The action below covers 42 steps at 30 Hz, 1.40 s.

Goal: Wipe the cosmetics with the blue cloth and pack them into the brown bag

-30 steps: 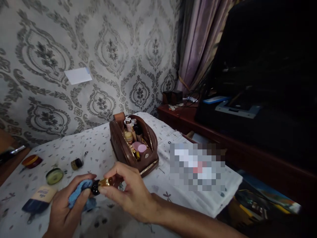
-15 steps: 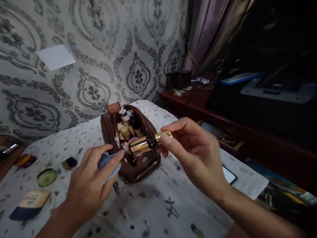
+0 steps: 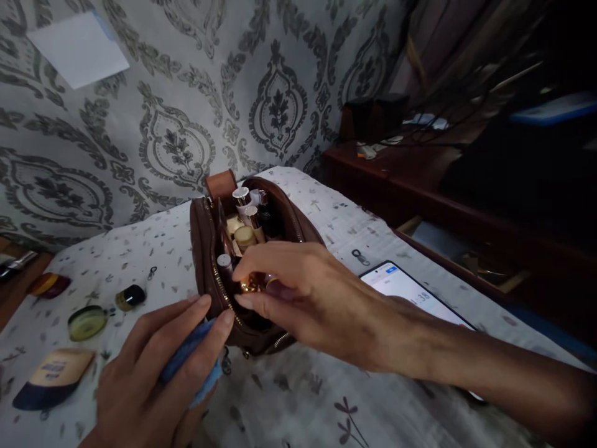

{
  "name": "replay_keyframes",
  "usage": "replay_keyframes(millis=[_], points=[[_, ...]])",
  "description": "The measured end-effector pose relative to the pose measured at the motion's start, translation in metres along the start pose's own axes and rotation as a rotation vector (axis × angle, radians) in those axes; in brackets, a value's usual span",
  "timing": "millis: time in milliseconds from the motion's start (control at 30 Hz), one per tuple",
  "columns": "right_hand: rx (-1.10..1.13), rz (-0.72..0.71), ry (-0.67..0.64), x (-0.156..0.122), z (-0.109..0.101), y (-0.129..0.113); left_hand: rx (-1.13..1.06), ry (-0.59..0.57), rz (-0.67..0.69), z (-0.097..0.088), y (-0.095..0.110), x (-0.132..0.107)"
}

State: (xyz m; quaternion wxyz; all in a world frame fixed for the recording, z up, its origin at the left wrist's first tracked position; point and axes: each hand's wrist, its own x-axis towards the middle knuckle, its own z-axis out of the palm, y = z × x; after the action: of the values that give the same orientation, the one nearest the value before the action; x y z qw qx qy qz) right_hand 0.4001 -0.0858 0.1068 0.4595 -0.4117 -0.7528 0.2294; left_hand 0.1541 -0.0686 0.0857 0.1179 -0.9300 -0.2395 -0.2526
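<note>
A brown cosmetic bag (image 3: 202, 252) stands unzipped on the patterned cloth, with several bottles and a jar (image 3: 245, 236) inside. My right hand (image 3: 321, 289) reaches into its near end, thumb and fingers closed around a gold cosmetic tube (image 3: 252, 284). Only the tube's shiny gold end shows; the rest is hidden by the bag and hand. My left hand (image 3: 153, 361) is at the bag's left front edge, fingertips at the zipper side. Tucked in that hand is a crumpled blue cloth (image 3: 208, 381).
Left on the bedspread lie a beige and navy tube (image 3: 53, 376), a round green-yellow container (image 3: 87, 323), a small black-capped jar (image 3: 130, 298) and a dark red container (image 3: 49, 285). A phone (image 3: 396, 283) lies under my right forearm. A dark red desk (image 3: 373, 180) with an open drawer stands right.
My right hand has moved left and down, taking the gold tube from above the bag into it. My left hand stays beside the bag with the blue cloth. The view has shifted.
</note>
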Motion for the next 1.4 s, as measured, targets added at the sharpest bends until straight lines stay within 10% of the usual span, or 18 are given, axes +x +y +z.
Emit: replay_keyframes(millis=[233,467,733,1400], points=[[-0.053,-0.074,-0.158,0.011,-0.003,0.010,-0.018,0.020,-0.019,0.003,0.001,-0.003],[-0.054,-0.055,-0.052,0.016,0.004,0.012,0.040,0.035,0.011,0.006,-0.002,-0.004],[-0.388,-0.003,-0.338,0.029,0.017,0.021,0.111,-0.013,0.085,0.002,-0.002,0.000],[-0.307,0.192,-0.495,0.018,-0.015,-0.006,0.063,-0.019,0.085,0.002,0.000,0.001]])
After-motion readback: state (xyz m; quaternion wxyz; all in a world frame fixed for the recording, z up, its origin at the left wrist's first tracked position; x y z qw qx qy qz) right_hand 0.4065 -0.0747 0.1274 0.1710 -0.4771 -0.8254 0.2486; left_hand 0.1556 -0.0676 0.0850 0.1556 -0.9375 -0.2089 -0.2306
